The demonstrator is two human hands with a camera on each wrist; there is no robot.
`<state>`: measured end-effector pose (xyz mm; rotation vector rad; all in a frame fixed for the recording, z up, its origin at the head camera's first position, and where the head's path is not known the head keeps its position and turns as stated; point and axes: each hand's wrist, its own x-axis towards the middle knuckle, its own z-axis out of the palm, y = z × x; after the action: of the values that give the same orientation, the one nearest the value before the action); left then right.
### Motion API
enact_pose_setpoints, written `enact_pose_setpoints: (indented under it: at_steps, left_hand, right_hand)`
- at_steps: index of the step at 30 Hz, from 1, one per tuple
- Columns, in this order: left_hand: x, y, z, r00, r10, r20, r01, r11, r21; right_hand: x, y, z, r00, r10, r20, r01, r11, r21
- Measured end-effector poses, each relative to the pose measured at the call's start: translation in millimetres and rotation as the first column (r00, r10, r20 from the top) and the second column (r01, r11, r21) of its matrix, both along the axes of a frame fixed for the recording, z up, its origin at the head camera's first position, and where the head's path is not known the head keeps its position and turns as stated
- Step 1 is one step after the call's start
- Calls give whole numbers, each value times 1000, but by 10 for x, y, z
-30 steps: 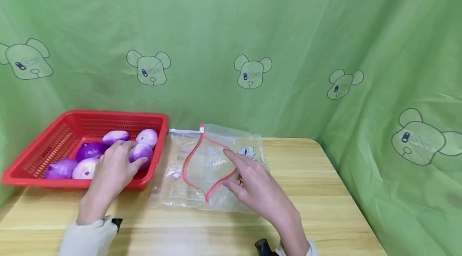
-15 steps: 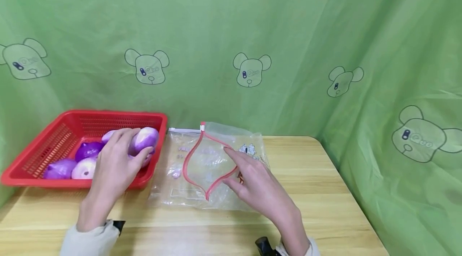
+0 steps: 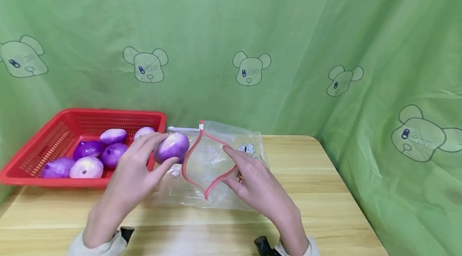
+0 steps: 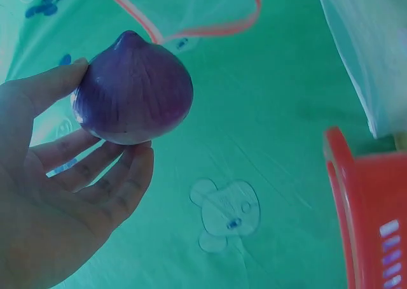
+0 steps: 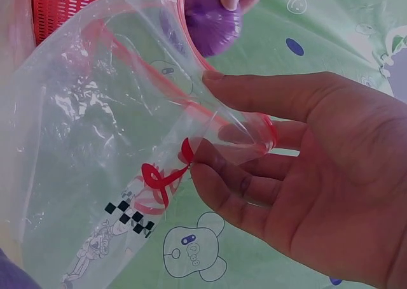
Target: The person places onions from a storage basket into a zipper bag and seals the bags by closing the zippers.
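My left hand (image 3: 131,178) holds a purple onion (image 3: 174,148) above the left side of a clear zip bag (image 3: 182,198). In the left wrist view the thumb lies on one side of the onion (image 4: 135,91) and the fingers curl under it. The bag's red-edged mouth gapes wide. At its right edge, my right hand (image 3: 263,186) grips the rim; the right wrist view shows the thumb on one side of the bag (image 5: 76,142) and fingers on the other. Several more onions (image 3: 86,168) lie in a red basket (image 3: 72,182); my left hand partly hides one.
The basket stands at the left of a wooden table (image 3: 317,216), right beside the bag. A green curtain (image 3: 202,19) with bear-head drawings hangs behind the table and along its right side. A white slider strip (image 3: 184,129) runs along the bag's back left edge.
My left hand has lifted the onion out of the basket and carried it right to the bag's mouth. The right hand has stayed at the bag's rim.
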<state>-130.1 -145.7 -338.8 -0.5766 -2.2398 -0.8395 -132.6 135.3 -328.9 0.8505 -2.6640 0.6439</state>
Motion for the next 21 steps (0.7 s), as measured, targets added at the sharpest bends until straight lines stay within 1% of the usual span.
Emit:
enact_pose_setpoints:
  at_steps: [3, 6, 10, 13, 16, 21]
  left_hand:
    - [53, 103, 13, 999, -53, 9, 53, 999, -1]
    - [99, 214, 21, 993, -116, 26, 116, 993, -7]
    - [110, 323, -9, 987, -152, 49, 154, 988, -29]
    - [88, 361, -59, 988, -143, 62, 146, 988, -58]
    - [72, 379, -101, 991, -115, 69, 121, 988, -98]
    - [61, 388, -139, 994, -71, 80, 82, 985, -150]
  right_hand:
    - [0, 4, 5, 1000, 1, 1, -1, 1000, 2]
    - [-1, 7, 16, 1000, 5, 4, -5, 1000, 2]
    - [-1, 12, 28, 1000, 9, 7, -9, 1000, -6]
    - [4, 16, 34, 1000, 15, 11, -15, 1000, -17]
    - [9, 13, 39, 1000, 19, 14, -19, 999, -28]
    - [9, 8, 46, 1000, 19, 2, -19, 999, -38]
